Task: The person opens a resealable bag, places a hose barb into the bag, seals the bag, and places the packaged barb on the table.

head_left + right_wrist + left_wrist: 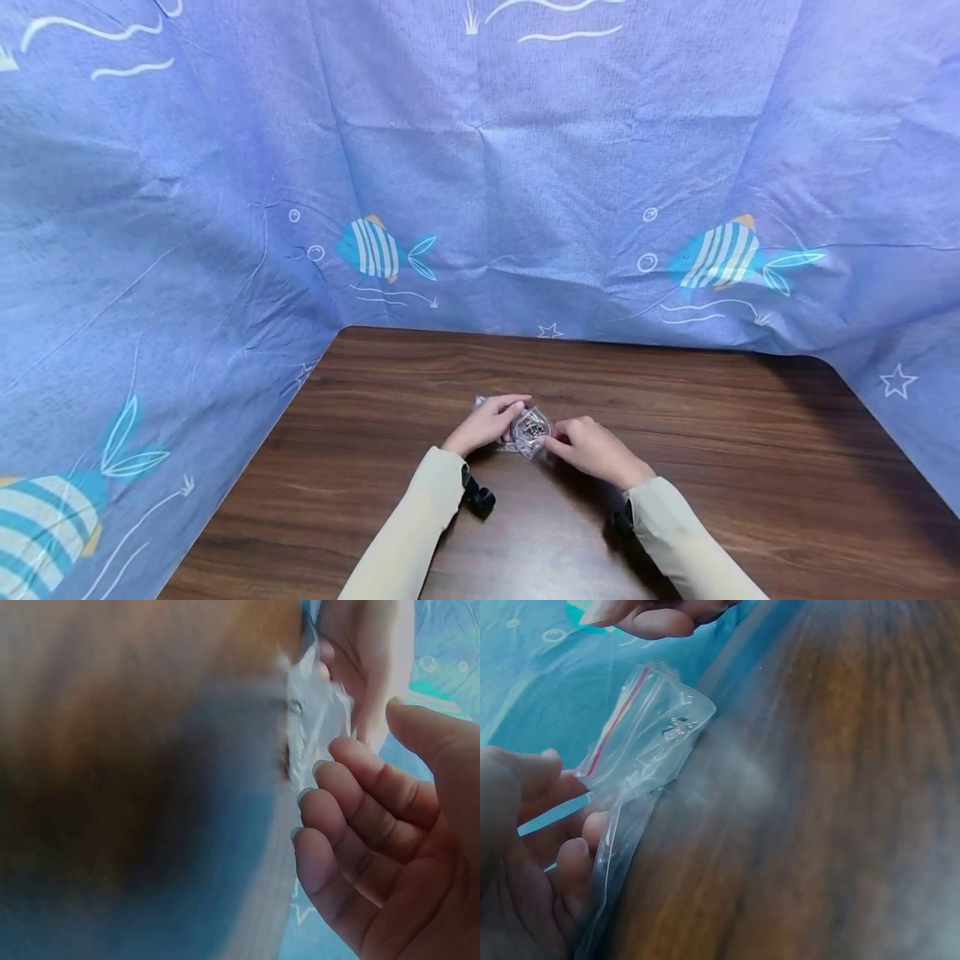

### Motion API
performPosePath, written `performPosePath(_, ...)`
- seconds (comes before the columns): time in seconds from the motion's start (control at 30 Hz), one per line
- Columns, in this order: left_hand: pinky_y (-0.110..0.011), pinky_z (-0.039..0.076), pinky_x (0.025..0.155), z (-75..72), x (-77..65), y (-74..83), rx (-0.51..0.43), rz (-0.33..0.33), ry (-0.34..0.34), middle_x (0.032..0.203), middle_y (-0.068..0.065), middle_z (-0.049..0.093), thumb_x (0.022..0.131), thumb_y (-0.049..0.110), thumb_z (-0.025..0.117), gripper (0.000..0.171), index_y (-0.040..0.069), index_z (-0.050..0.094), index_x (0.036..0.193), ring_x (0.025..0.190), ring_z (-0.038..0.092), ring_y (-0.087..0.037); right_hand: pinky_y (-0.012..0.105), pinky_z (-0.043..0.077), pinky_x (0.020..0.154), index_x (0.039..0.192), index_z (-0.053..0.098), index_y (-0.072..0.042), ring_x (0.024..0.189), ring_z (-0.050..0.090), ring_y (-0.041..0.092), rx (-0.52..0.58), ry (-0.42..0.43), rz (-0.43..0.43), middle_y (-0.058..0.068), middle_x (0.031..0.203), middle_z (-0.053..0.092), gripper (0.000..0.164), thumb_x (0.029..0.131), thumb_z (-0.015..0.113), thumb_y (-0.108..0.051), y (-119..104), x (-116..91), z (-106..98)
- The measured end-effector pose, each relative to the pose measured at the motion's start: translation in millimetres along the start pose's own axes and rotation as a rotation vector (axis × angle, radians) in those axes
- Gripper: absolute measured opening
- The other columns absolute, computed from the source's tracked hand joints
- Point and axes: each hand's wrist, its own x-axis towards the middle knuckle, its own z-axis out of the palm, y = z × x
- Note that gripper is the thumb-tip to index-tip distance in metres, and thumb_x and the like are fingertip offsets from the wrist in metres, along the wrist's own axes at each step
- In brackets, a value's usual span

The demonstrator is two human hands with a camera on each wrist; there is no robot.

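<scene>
A small clear zip bag (533,430) with small dark and shiny metal pieces in it sits between the hands. Its red seal strip shows in the left wrist view, where the zip bag (649,731) rises at a tilt. My left hand (491,423) rests at its left side over another clear plastic bag (611,877), thumb apart from the fingers. At the small bag's right side is my right hand (596,450). In the right wrist view the right hand (390,832) has loosely bent fingers beside the plastic (319,720), its thumb standing away from them.
A brown wood-grain table (360,400) lies under both hands. Blue cloth (480,183) printed with fish hangs behind it and along the sides. Black straps (477,496) with small devices circle the wrists.
</scene>
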Motion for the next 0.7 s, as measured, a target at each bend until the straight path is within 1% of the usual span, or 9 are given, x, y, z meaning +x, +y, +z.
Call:
performPosePath(0.1, -0.023, 0.041, 0.047, 0.1, 2.6, 3.8, 0.037, 0.009, -0.01, 0.074, -0.003, 0.057, 0.103, 0.023, 0.044, 0.036, 0.012, 0.057, 0.135, 0.049, 0.048, -0.009, 0.019, 0.036, 0.047, 0.066, 0.063, -0.015, 0.047, 0.04, -0.001, 0.018, -0.02, 0.0, -0.013, 0.056, 0.052, 0.032, 0.094, 0.061, -0.03, -3.6, -1.6, 6.2)
performPosePath(0.13, -0.023, 0.041, 0.046, 0.0, 3.4, 5.2, 0.056, 0.018, -0.013, 0.077, -0.005, 0.059, 0.103, 0.023, 0.045, 0.035, 0.012, 0.058, 0.134, 0.048, 0.047, -0.009, 0.019, 0.036, 0.047, 0.065, 0.063, -0.015, 0.047, 0.04, -0.001, 0.02, -0.024, -0.003, -0.013, 0.056, 0.052, 0.033, 0.094, 0.061, -0.031, -4.8, -1.6, 8.2)
performPosePath(0.27, -0.023, 0.042, 0.046, -0.6, 5.2, 9.5, 0.11, 0.052, -0.025, 0.098, -0.011, 0.065, 0.102, 0.02, 0.046, 0.033, 0.011, 0.061, 0.13, 0.047, 0.046, -0.009, 0.019, 0.036, 0.046, 0.061, 0.063, -0.016, 0.045, 0.04, -0.001, 0.019, -0.029, -0.012, -0.014, 0.053, 0.052, 0.037, 0.094, 0.061, -0.032, -9.5, -0.1, 14.4)
performPosePath(0.33, -0.023, 0.043, 0.047, -0.3, 6.0, 9.6, 0.121, 0.058, -0.021, 0.103, -0.012, 0.066, 0.102, 0.019, 0.048, 0.03, 0.01, 0.064, 0.125, 0.047, 0.046, -0.009, 0.019, 0.034, 0.045, 0.058, 0.063, -0.016, 0.044, 0.037, -0.002, 0.018, -0.028, -0.015, -0.015, 0.051, 0.049, 0.039, 0.094, 0.062, -0.032, -11.2, 1.1, 16.9)
performPosePath(0.4, -0.023, 0.044, 0.047, 0.2, 7.0, 8.9, 0.125, 0.057, -0.014, 0.103, -0.012, 0.066, 0.101, 0.019, 0.05, 0.026, 0.01, 0.067, 0.119, 0.047, 0.047, -0.008, 0.018, 0.031, 0.043, 0.055, 0.063, -0.016, 0.043, 0.035, -0.002, 0.024, -0.018, -0.009, -0.016, 0.048, 0.046, 0.04, 0.093, 0.063, -0.031, -12.1, 2.1, 18.7)
performPosePath(0.57, -0.022, 0.045, 0.047, 1.8, 8.7, 8.6, 0.131, 0.055, 0.02, 0.096, -0.007, 0.067, 0.097, 0.019, 0.057, 0.014, 0.01, 0.067, 0.103, 0.047, 0.048, -0.007, 0.018, 0.024, 0.043, 0.053, 0.061, -0.014, 0.044, 0.03, 0.001, 0.007, 0.014, 0.056, -0.016, 0.047, 0.037, 0.038, 0.089, 0.067, -0.025, -11.8, 5.5, 21.2)
performPosePath(0.7, -0.022, 0.045, 0.044, 3.1, 7.9, 11.2, 0.136, 0.047, 0.07, 0.087, -0.002, 0.064, 0.096, 0.02, 0.059, 0.011, 0.012, 0.067, 0.097, 0.045, 0.049, -0.007, 0.019, 0.029, 0.045, 0.058, 0.06, -0.014, 0.047, 0.035, 0.003, -0.006, 0.031, 0.088, -0.012, 0.052, 0.043, 0.03, 0.087, 0.066, -0.015, -10.4, 7.6, 20.8)
